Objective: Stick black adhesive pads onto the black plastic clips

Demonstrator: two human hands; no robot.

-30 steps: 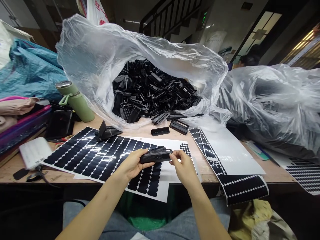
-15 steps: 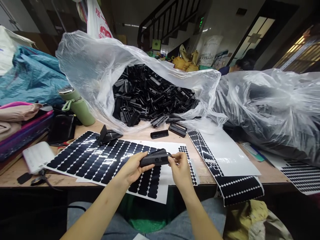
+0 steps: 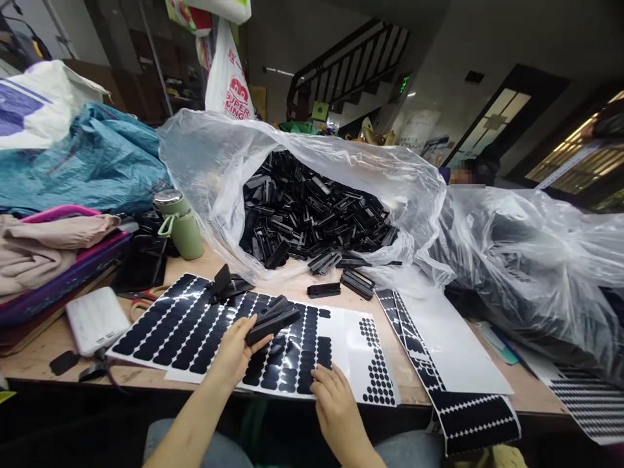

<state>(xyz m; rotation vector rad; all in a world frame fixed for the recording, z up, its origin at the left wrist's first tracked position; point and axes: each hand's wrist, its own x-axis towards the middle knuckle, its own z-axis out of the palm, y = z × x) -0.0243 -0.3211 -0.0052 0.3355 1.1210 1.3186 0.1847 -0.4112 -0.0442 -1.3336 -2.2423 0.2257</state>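
Note:
My left hand [image 3: 233, 349] grips a black plastic clip part [image 3: 271, 319] and holds it just above a white sheet [image 3: 341, 328] covered with rows of black oval pads. Near the table's front edge my right hand [image 3: 333, 401] rests with its fingertips on the bottom rows of those pads [image 3: 302, 374]. Whether a pad is pinched between its fingers is hidden. Behind the sheet, an open clear plastic bag [image 3: 205, 162] holds a heap of the same black parts [image 3: 312, 214].
Loose black parts [image 3: 324, 290] lie near the bag mouth, one [image 3: 227, 283] on the sheet. A green bottle [image 3: 182, 224], white power bank [image 3: 95, 318], second pad sheet [image 3: 448, 338] and another filled bag [image 3: 536, 260] surround it. Cloth piles [image 3: 53, 244] sit left.
My right hand let go of the black part and dropped to the pad sheet's near edge. The left hand keeps the part, now tilted and further left. The view has tilted up.

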